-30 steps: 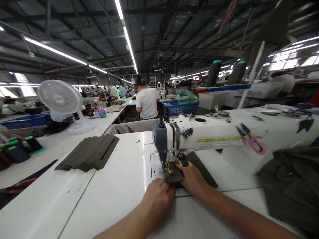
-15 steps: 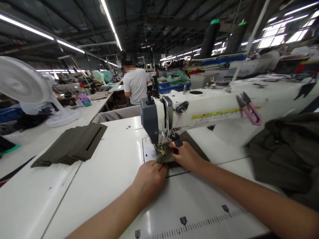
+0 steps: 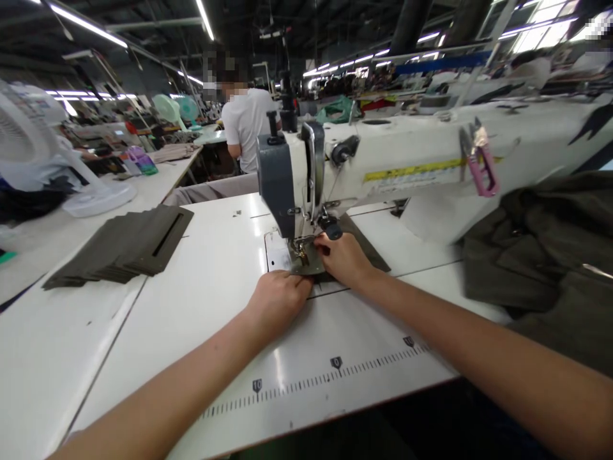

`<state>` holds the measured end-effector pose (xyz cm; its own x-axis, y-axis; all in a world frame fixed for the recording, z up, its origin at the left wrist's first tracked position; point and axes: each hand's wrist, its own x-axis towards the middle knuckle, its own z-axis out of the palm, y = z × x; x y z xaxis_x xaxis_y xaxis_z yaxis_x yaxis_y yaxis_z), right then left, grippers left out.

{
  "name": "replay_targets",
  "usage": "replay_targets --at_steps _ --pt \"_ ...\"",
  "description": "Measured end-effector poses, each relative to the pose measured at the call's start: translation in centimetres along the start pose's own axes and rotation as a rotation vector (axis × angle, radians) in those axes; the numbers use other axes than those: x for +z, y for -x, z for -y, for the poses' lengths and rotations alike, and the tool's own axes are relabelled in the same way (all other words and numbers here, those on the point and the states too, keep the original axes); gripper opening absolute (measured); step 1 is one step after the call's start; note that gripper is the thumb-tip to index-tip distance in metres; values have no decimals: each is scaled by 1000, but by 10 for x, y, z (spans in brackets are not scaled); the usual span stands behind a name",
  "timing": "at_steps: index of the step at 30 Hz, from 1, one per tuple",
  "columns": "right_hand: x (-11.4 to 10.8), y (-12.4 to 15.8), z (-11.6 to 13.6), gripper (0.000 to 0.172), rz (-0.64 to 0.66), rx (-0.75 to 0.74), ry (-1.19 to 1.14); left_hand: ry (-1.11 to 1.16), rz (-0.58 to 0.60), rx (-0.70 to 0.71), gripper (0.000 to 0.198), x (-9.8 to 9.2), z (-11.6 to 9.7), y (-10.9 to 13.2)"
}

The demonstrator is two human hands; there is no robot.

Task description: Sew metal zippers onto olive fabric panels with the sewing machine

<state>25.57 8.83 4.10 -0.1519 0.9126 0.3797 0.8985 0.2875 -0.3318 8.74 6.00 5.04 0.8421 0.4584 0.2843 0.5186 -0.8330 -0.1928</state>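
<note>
A dark olive fabric piece (image 3: 368,244) lies under the presser foot (image 3: 301,250) of a white and grey sewing machine (image 3: 275,185). My right hand (image 3: 345,260) is closed in a pinch on the fabric, just right of the needle area. At the fabric's near edge, my left hand (image 3: 279,299) has its fingers bent together over the cloth, thumb side toward the right hand. The fingertips of both hands are partly hidden. The machine head covers part of the cloth behind the foot.
A fanned stack of olive fabric pieces (image 3: 122,246) lies on the table at left, near a white fan (image 3: 98,195). Pink-handled snips (image 3: 483,167) hang on the machine arm. Bunched dark cloth (image 3: 536,249) sits at right. A person in a white shirt (image 3: 251,124) stands beyond.
The whole view has shifted, so the table and machine appear higher and slightly left. Both hands keep nearly the same place on the fabric by the presser foot.
</note>
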Motion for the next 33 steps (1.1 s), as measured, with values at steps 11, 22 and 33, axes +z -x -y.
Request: replay_targets --at_steps 11,22,33 --pt "7 -2 2 17 -31 50 89 -31 -1 43 17 2 0 1" --pt "9 -4 7 21 -30 158 114 -31 18 33 17 3 1 2" --pt "4 5 1 16 -44 81 -3 -1 -51 21 16 -4 -4 12"
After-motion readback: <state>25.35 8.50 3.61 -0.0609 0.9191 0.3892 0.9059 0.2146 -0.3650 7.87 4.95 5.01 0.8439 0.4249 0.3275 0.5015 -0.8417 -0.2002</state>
